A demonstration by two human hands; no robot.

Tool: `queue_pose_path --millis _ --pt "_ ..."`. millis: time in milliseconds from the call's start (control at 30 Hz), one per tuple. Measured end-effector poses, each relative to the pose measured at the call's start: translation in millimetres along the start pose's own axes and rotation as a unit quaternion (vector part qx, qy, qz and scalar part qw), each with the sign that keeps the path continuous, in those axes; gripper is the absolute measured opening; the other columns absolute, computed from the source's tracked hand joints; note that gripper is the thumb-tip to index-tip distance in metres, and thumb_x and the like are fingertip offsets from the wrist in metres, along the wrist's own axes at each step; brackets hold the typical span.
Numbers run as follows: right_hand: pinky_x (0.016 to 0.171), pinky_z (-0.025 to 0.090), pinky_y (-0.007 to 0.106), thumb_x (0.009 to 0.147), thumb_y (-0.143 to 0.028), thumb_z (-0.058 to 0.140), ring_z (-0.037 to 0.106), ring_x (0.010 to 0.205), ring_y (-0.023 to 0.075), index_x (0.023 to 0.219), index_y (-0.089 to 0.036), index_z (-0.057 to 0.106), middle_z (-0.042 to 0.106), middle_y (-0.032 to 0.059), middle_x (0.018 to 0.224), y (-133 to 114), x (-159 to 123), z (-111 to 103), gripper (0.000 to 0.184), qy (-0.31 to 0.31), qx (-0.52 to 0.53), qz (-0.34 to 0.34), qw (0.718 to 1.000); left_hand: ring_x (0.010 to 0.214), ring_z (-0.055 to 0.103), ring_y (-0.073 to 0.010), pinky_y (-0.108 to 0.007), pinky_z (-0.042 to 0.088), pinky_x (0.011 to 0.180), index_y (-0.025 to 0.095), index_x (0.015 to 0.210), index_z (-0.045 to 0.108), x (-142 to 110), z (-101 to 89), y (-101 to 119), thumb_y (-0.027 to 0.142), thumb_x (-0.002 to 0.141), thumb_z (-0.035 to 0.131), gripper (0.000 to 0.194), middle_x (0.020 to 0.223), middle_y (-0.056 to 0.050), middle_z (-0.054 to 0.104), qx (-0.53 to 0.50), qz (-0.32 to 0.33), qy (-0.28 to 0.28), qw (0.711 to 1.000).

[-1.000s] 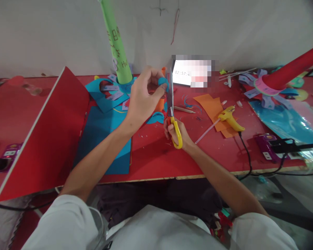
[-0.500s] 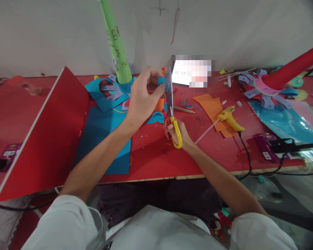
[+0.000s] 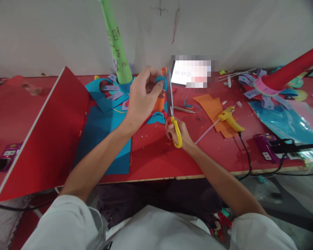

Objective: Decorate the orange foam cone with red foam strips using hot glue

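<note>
Between thumb and fingers, my left hand (image 3: 143,92) pinches a small rounded piece of blue paper (image 3: 161,82) above the table. My right hand (image 3: 179,131) grips the yellow-handled scissors (image 3: 170,100), blades pointing up and away from me. The blades stand right at the paper's right edge; whether the paper lies between them I cannot tell. Below the hands are blue paper scraps (image 3: 156,118) and a piece of orange paper (image 3: 159,104), partly hidden by my left hand. A pencil-like stick (image 3: 184,110) lies just right of the scissors.
A red board (image 3: 49,132) stands upright at left beside a blue sheet (image 3: 106,159). Behind rises a green paper tube (image 3: 117,45); a red tube (image 3: 294,71) leans at right. A yellow glue gun (image 3: 231,118) rests on orange paper (image 3: 207,106), its cord crossing the table edge near a purple power strip (image 3: 266,149).
My left hand and the blue paper have shifted slightly left and down, and the paper has turned a little. The scissor blades tilt slightly more to the left. Everything else stays in place.
</note>
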State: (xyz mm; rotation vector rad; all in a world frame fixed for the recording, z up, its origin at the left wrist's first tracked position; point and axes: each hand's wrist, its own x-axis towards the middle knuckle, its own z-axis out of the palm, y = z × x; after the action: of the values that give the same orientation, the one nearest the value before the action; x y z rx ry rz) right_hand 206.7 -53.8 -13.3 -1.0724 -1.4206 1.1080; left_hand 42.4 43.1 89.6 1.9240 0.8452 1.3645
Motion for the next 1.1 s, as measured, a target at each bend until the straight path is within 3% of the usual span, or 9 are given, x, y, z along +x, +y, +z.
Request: queue_pose_path --millis 233,500,667,967,1100 --pt "0.052 0.043 0.031 0.078 -0.104 0.049 0.046 0.059 0.0122 0.103 -0.028 0.052 0.056 -0.0013 0.087 14 9 4 0.080 0.037 0.008 -0.005 0.999 0.093 0.073 -0.0201 -0.039 0.066 0.089 0.024 0.103 0.065 4 -1.4 2 0.054 0.102 0.067 0.030 0.095 -0.003 0.070 0.031 0.027 0.013 0.999" --pt "0.051 0.037 0.028 0.076 -0.104 0.052 0.045 0.060 0.0111 0.092 -0.025 0.051 0.050 -0.0030 0.078 3 7 3 0.080 0.021 0.013 -0.005 1.000 0.093 0.070 -0.0193 -0.034 0.064 0.084 0.025 0.101 0.065 2 -0.9 2 0.058 0.103 0.066 0.033 0.093 -0.003 0.067 0.030 0.017 0.005 0.999" --pt "0.052 0.037 0.028 0.077 -0.105 0.049 0.047 0.063 0.0130 0.091 -0.024 0.054 0.051 -0.0019 0.076 2 6 4 0.082 0.025 -0.006 -0.010 1.000 0.098 0.069 -0.0216 -0.038 0.064 0.090 0.024 0.101 0.064 3 -1.5 -1 0.062 0.103 0.065 0.039 0.089 -0.003 0.061 0.021 0.010 0.000 1.000" --pt "0.050 0.039 0.027 0.082 -0.100 0.051 0.045 0.061 0.0119 0.091 -0.024 0.055 0.051 -0.0019 0.077 3 3 0 0.077 0.011 -0.006 -0.009 1.000 0.102 0.070 -0.0251 -0.047 0.063 0.098 0.023 0.097 0.067 4 -5.5 1 0.050 0.101 0.071 0.028 0.086 -0.003 0.060 0.017 0.006 -0.011 1.000" --pt "0.051 0.039 0.026 0.084 -0.098 0.052 0.046 0.062 0.0118 0.092 -0.024 0.055 0.051 -0.0017 0.078 4 2 -1 0.075 0.003 -0.002 -0.011 1.000 0.099 0.071 -0.0240 -0.044 0.064 0.096 0.022 0.091 0.066 4 -6.0 3 0.049 0.100 0.071 0.029 0.083 -0.003 0.060 0.025 0.010 -0.015 1.000"
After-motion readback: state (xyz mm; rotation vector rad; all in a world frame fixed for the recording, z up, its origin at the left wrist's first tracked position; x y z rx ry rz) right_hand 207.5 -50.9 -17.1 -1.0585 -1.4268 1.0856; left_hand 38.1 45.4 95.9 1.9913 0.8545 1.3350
